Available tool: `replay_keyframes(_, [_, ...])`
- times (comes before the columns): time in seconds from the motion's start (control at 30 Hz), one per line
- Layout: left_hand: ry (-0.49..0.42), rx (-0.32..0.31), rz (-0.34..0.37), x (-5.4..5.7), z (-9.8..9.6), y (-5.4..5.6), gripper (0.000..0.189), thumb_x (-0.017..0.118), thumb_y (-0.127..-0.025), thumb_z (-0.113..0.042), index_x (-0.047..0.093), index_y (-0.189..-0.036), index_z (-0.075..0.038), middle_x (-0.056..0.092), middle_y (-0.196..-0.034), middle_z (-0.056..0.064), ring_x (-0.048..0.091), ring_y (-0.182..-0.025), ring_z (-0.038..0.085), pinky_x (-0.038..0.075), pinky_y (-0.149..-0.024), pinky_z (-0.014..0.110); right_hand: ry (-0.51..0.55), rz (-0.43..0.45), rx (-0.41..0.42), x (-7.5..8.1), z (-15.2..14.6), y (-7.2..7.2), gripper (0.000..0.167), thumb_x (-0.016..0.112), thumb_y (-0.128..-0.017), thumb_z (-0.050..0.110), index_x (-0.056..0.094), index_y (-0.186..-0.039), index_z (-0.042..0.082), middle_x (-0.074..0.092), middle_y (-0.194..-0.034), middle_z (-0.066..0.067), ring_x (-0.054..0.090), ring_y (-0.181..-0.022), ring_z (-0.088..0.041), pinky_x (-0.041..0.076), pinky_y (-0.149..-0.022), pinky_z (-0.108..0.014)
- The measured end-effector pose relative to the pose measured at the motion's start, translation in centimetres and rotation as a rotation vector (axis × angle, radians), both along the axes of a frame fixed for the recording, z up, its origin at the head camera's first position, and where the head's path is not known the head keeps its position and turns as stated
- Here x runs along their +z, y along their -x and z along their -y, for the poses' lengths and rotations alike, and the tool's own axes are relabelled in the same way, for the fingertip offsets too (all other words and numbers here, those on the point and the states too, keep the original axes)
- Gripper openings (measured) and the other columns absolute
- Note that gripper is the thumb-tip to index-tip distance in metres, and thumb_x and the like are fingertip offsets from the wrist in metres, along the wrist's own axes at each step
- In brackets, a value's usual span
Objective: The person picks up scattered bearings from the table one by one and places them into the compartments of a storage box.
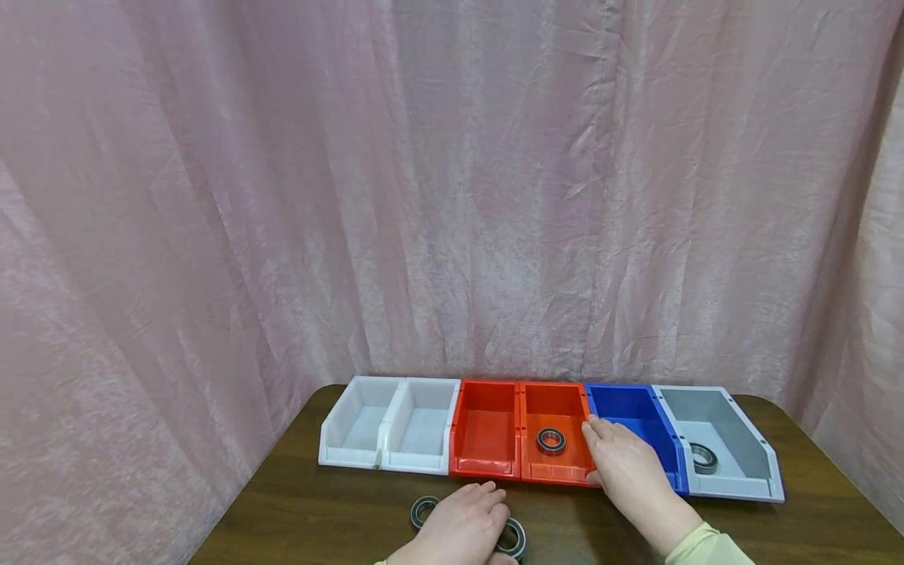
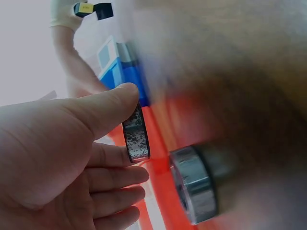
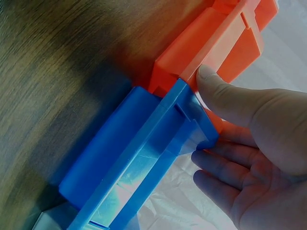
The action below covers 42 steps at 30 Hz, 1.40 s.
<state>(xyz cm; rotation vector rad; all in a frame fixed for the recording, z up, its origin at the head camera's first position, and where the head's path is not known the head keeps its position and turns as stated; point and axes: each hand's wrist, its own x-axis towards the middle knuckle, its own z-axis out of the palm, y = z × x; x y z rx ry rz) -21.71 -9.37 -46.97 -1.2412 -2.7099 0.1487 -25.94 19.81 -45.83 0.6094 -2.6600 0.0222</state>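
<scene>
Two bare hands are over a brown table (image 1: 304,518); the blue bin (image 1: 631,403), in a row of bins, is the landmark. Nearest, in front of the blue bin and to its left, the left hand (image 1: 462,522) pinches a bearing, the held bearing (image 2: 137,136), between thumb and index finger, the other fingers apart from it. Whether it clears the table I cannot tell. The ring is held by its rim, so a slack or off-centre pinch could let it twist out and drop. Farther left of the blue bin, near that hand, a loose bearing (image 2: 197,184) lies on the table; a low sideways sweep could knock it and set it sliding.

Next, the right hand (image 1: 628,463) is over the blue bin's left wall, fingers extended, no bearing seen in it. Its thumb appears to touch the rim where the right red bin (image 1: 551,399) adjoins the blue bin; how firmly, I cannot tell. Leaning there could shove or tip the bins, and the red-bin bearing (image 1: 551,450), just left of the blue bin, could slide.

Right of the blue bin, the grey bin (image 1: 738,439) holds the grey-bin bearing (image 1: 708,466), likely to shift too if the row is jolted. Left of it, past the right red bin, come the left red bin (image 1: 487,416) and two white bins (image 1: 424,428). Behind the blue bin hangs a pink curtain (image 1: 459,196).
</scene>
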Motion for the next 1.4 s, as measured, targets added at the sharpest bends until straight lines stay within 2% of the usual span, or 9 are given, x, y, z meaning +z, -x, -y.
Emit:
replay_keyframes(0.07, [-0.015,-0.005,-0.038,0.3,0.1,-0.2,0.055,0.081,-0.094,-0.063,0.079,-0.120,-0.014,0.075,-0.136,0.003,0.068,-0.133,0.019,0.052,-0.114,0.034,0.006,0.003,0.000,0.0,0.1,-0.1,0.069,0.100,-0.079,0.020,0.072,-0.134,-0.009,0.070,-0.139,-0.028,0.068,-0.129,-0.044,0.053,-0.113,-0.056])
replay_keyframes(0.4, [-0.062,-0.013,-0.130,2.0,0.5,-0.3,0.049,0.086,-0.092,-0.058,0.076,-0.115,-0.015,0.075,-0.135,0.005,0.068,-0.132,0.023,0.053,-0.114,0.036,0.003,-0.010,0.000,0.0,0.1,0.0,0.070,0.101,-0.077,0.020,0.072,-0.133,-0.010,0.071,-0.136,-0.028,0.069,-0.127,-0.044,0.053,-0.112,-0.056])
replay_keyframes(0.67, [-0.080,0.002,-0.231,3.0,0.8,0.2,0.053,0.087,-0.092,-0.058,0.076,-0.119,-0.014,0.075,-0.135,0.005,0.068,-0.134,0.024,0.052,-0.115,0.038,0.001,-0.039,0.005,-0.2,0.0,0.0,0.071,0.102,-0.074,0.019,0.072,-0.132,-0.011,0.071,-0.135,-0.029,0.069,-0.127,-0.044,0.053,-0.113,-0.055])
replay_keyframes(0.8, [-0.115,0.016,-0.256,3.5,1.0,0.4,0.052,0.087,-0.093,-0.055,0.077,-0.121,-0.012,0.075,-0.136,0.008,0.068,-0.133,0.025,0.053,-0.114,0.041,0.005,-0.038,0.006,-0.2,0.1,-0.1,0.071,0.102,-0.075,0.019,0.072,-0.132,-0.011,0.071,-0.135,-0.029,0.069,-0.127,-0.044,0.053,-0.112,-0.056])
replay_keyframes(1.13, [-0.154,0.074,-0.260,4.7,1.6,1.4,0.053,0.088,-0.094,-0.049,0.075,-0.125,-0.008,0.073,-0.141,0.013,0.068,-0.134,0.030,0.053,-0.115,0.043,0.014,-0.033,0.005,-0.2,0.1,-0.2,0.071,0.101,-0.076,0.018,0.071,-0.132,-0.011,0.071,-0.135,-0.029,0.069,-0.127,-0.044,0.053,-0.113,-0.056])
replay_keyframes(1.4, [-0.212,0.075,-0.286,5.1,1.8,2.4,0.048,0.091,-0.091,-0.045,0.073,-0.115,-0.008,0.074,-0.138,0.015,0.069,-0.133,0.031,0.054,-0.114,0.045,0.010,-0.025,0.002,-0.2,0.1,-0.2,0.071,0.101,-0.076,0.019,0.071,-0.133,-0.011,0.071,-0.136,-0.030,0.069,-0.128,-0.044,0.053,-0.113,-0.056])
